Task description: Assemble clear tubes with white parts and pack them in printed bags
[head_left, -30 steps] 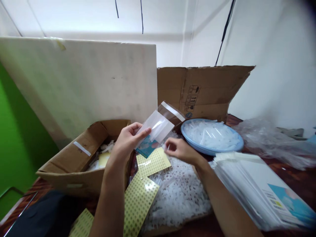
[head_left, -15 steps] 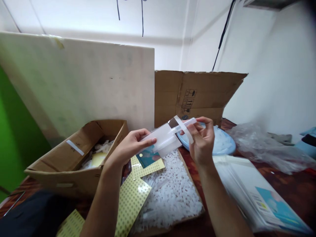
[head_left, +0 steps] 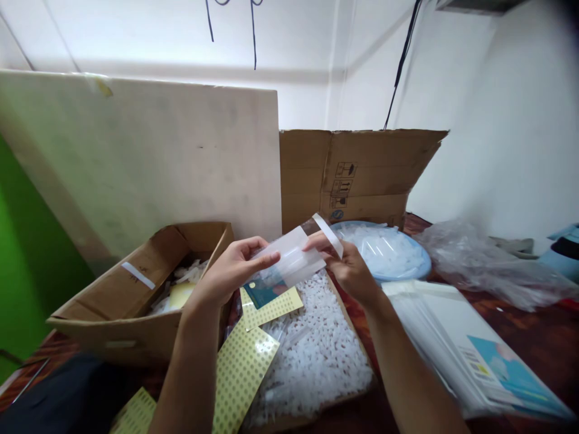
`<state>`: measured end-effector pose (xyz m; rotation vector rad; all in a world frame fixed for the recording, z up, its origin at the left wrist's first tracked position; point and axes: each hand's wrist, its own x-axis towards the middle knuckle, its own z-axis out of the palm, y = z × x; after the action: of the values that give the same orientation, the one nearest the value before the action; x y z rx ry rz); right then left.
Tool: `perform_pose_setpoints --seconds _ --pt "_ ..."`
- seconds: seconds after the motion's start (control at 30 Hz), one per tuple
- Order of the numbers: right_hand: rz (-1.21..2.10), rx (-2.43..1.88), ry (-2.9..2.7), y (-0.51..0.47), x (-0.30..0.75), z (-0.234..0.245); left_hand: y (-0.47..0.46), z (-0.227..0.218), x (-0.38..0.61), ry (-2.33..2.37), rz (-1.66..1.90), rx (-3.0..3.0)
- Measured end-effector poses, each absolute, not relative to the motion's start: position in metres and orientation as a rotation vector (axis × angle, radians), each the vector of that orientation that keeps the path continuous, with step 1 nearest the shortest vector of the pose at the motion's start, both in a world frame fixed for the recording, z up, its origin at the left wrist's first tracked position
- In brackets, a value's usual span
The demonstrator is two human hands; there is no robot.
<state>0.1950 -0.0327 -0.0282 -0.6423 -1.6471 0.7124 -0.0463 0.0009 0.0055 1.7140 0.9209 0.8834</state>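
I hold a small clear plastic bag with a printed blue card inside, chest-high above the table. My left hand pinches its left side. At the bag's open end, my right hand grips the mouth, where a white adhesive strip sticks up from the flap. Below the bag lies a pile of small white plastic pieces on a cardboard sheet, with yellow dotted sheets beside it.
An open cardboard box with white parts stands left. A blue basin of clear pieces sits behind my right hand. A stack of printed bags lies right, crumpled plastic beyond. A board and a cardboard flap stand behind.
My right hand rose from the pile to the bag's open end and now holds it at the flap. The bag has tilted flatter and lower. The view shifted slightly.
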Motion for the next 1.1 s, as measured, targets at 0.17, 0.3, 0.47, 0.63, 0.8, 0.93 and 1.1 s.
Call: perform_pose_setpoints --seconds 0.17,0.3,0.47,0.63,0.8,0.93,1.1 --pt "0.776 -0.638 -1.583 -0.029 0.194 -0.032 0.002 0.005 -0.047 0.925 0.893 1.714" --pt "0.728 -0.599 -1.474 -0.031 0.196 -0.03 0.003 0.006 -0.05 0.929 0.935 1.705" --pt "0.825 -0.598 -1.649 -0.035 0.192 -0.027 0.003 0.007 -0.049 0.922 0.946 1.736" --pt "0.795 -0.641 -1.686 -0.034 0.19 -0.028 0.003 0.005 -0.049 0.922 0.941 1.73" --pt "0.75 -0.697 -1.317 -0.026 0.192 -0.031 0.005 0.001 -0.042 0.967 1.263 1.7" --pt "0.849 -0.556 -1.205 -0.025 0.186 -0.028 -0.006 0.002 -0.02 0.96 1.641 2.052" --pt "0.895 -0.641 -1.22 -0.023 0.186 -0.029 -0.026 0.001 0.006 0.741 1.296 2.686"
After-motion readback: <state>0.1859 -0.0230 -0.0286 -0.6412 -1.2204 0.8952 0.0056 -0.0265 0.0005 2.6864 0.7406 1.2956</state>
